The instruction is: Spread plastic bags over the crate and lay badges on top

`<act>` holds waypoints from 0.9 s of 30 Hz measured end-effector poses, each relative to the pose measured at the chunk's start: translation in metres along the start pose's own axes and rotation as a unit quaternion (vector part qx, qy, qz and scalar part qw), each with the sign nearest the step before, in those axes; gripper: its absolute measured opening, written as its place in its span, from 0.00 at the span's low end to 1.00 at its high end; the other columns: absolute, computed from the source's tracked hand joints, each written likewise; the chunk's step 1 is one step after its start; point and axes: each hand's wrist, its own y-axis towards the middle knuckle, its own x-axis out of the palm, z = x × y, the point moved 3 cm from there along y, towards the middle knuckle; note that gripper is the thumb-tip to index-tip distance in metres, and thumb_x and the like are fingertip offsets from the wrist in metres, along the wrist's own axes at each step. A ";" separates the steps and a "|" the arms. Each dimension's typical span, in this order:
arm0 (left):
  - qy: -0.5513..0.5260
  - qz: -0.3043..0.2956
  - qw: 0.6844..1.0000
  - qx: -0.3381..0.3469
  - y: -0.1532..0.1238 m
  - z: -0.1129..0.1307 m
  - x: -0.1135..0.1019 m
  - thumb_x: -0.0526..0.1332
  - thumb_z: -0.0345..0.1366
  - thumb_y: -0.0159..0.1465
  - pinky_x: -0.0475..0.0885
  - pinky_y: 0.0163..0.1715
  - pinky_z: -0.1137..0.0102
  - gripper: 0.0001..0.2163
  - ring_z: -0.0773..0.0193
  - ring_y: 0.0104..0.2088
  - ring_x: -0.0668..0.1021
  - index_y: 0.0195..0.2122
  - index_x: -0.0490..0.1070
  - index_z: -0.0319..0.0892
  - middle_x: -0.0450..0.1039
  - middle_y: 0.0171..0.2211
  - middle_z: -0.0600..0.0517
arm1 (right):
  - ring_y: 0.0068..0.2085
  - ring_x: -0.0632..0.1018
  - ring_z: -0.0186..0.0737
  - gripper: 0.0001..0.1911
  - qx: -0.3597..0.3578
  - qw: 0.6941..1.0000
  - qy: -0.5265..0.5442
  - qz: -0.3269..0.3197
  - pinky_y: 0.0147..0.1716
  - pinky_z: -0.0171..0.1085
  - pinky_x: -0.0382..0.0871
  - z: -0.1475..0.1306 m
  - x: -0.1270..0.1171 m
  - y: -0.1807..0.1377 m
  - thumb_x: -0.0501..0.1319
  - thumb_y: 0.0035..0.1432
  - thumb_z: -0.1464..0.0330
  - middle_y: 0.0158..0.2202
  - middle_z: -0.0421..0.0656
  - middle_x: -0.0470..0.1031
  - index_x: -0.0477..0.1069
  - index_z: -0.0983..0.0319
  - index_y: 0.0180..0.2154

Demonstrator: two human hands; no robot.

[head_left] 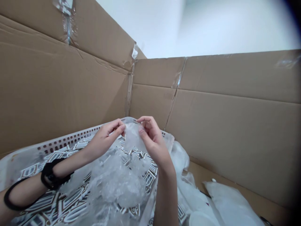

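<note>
Between both hands hangs a small clear plastic bag, held up over the far end of a white perforated basket. My left hand pinches its upper left corner between thumb and fingers. On the other side my right hand grips the bag's right edge, thumb against curled fingers. Below them a heap of crumpled clear plastic bags lies on many flat pieces with black, white and brown patterns, which fill the basket. Whether the held bag contains anything cannot be made out.
Tall cardboard walls close in the left and far sides, meeting at a taped corner behind the basket. To the right lie stuffed plastic bags and a whitish filled bag on a cardboard surface.
</note>
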 end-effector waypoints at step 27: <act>0.211 0.068 0.951 0.215 0.002 0.009 -0.019 0.55 0.37 0.66 0.58 0.31 0.67 0.07 0.64 0.25 0.70 0.31 0.68 0.45 0.73 0.26 0.56 | 0.23 0.66 0.33 0.24 0.130 0.976 0.024 0.173 0.28 0.36 0.63 0.016 -0.035 -0.002 0.62 0.53 0.52 0.18 0.38 0.64 0.64 0.60 0.15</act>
